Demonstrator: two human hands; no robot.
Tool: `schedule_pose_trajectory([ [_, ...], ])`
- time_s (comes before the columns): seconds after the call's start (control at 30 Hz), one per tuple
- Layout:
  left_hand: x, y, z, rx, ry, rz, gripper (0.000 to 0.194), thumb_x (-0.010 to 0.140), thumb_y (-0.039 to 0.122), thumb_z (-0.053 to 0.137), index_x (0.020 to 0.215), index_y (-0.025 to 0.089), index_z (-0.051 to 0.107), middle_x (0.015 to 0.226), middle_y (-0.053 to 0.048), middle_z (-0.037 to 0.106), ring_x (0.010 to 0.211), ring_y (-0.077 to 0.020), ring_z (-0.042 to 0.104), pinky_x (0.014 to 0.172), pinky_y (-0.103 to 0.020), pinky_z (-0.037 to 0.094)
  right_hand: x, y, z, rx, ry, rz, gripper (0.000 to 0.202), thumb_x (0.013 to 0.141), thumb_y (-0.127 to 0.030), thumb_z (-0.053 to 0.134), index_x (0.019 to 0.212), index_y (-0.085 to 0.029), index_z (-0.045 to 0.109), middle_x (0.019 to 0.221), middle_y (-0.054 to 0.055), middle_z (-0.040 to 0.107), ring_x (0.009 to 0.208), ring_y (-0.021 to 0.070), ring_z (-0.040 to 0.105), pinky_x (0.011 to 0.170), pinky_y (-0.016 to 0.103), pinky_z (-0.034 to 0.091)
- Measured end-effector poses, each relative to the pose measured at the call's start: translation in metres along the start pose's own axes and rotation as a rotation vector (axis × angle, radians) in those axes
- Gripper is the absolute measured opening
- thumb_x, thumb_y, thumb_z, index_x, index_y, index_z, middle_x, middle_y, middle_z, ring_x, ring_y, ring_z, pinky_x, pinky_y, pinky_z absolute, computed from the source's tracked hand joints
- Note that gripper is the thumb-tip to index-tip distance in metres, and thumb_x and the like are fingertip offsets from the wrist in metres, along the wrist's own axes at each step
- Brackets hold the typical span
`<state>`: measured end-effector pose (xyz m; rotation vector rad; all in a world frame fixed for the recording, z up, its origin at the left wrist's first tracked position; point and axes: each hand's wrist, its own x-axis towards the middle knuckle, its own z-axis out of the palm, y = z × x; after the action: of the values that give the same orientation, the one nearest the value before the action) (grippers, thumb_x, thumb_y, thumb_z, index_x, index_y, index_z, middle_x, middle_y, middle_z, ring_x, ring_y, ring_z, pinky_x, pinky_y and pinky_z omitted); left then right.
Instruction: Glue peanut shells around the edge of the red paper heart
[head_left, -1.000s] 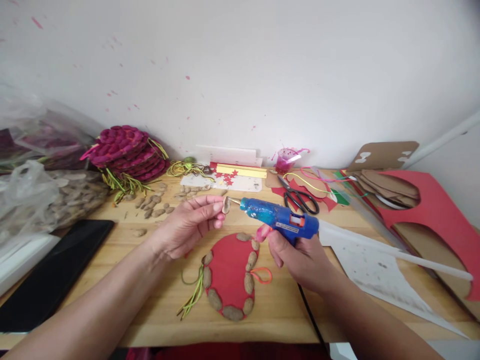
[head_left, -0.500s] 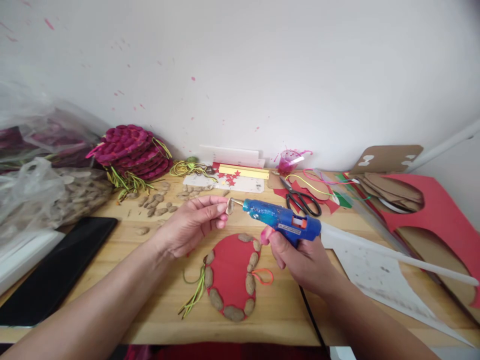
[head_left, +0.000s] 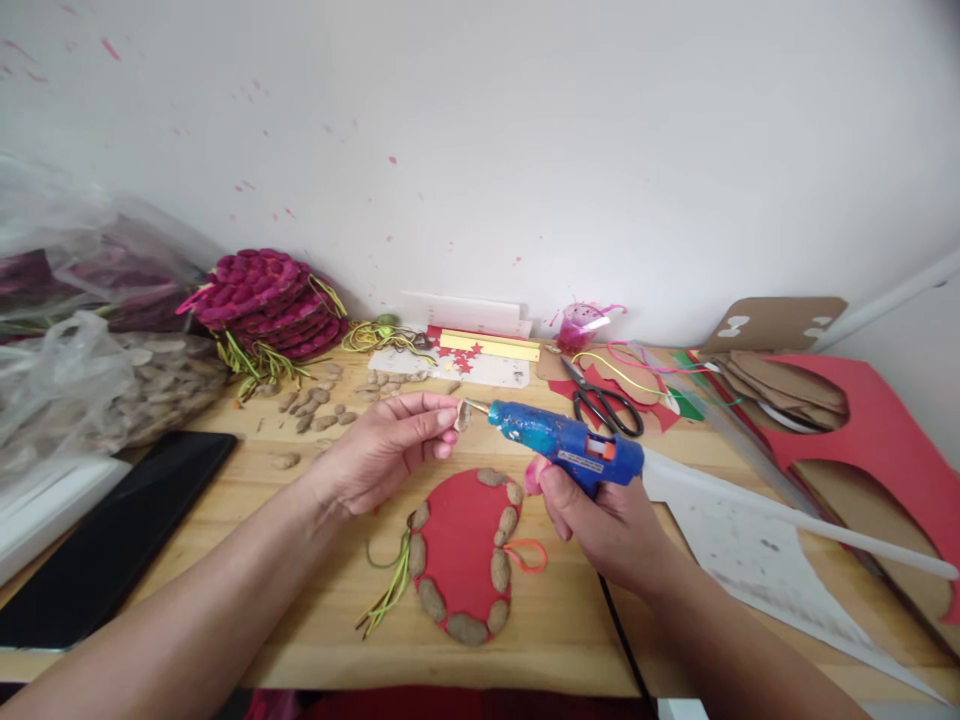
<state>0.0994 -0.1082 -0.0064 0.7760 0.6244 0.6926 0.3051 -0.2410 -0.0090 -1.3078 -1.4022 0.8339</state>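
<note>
Your left hand [head_left: 397, 445] is pinching a peanut shell [head_left: 463, 415] between thumb and fingers, hollow side showing. Your right hand [head_left: 596, 515] is gripping the blue glue gun [head_left: 536, 430], nozzle [head_left: 480, 408] pointing at that shell; can't tell if they're touching. Red cutout [head_left: 461, 535] is lying below and between both hands, edged with whole peanuts [head_left: 432, 600]. Scissors [head_left: 587, 387] are lying beyond your right hand.
</note>
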Motion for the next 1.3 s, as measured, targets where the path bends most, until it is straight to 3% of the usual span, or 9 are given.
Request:
schedule_pose_trajectory([
  [0.57, 0.0009, -0.0006, -0.0018, 0.022, -0.036, -0.017, 0.031, 0.063, 0.023, 0.097, 0.086, 0.011, 0.08, 0.071, -0.004, 0.07, 0.062, -0.0091, 0.064, 0.059, -0.017, 0.056, -0.0005, 0.0023, -0.0007, 0.0, 0.018, 0.023, 0.033, 0.102, -0.047, 0.058, 0.084, -0.02, 0.064, 0.054, -0.004, 0.052, 0.044, 0.0105, 0.047, 0.044, 0.025, 0.037],
  [1.3, -0.0003, 0.0021, -0.002, -0.012, -0.03, -0.023, 0.031, 0.064, 0.019, 0.096, 0.088, 0.01, 0.079, 0.074, -0.004, 0.071, 0.063, -0.0091, 0.064, 0.059, -0.017, 0.057, -0.0005, 0.0003, -0.0015, -0.072, 0.028, 0.002, 0.033, 0.102, -0.043, 0.057, 0.078, -0.021, 0.064, 0.053, -0.004, 0.052, 0.045, 0.0103, 0.049, 0.044, 0.023, 0.039],
])
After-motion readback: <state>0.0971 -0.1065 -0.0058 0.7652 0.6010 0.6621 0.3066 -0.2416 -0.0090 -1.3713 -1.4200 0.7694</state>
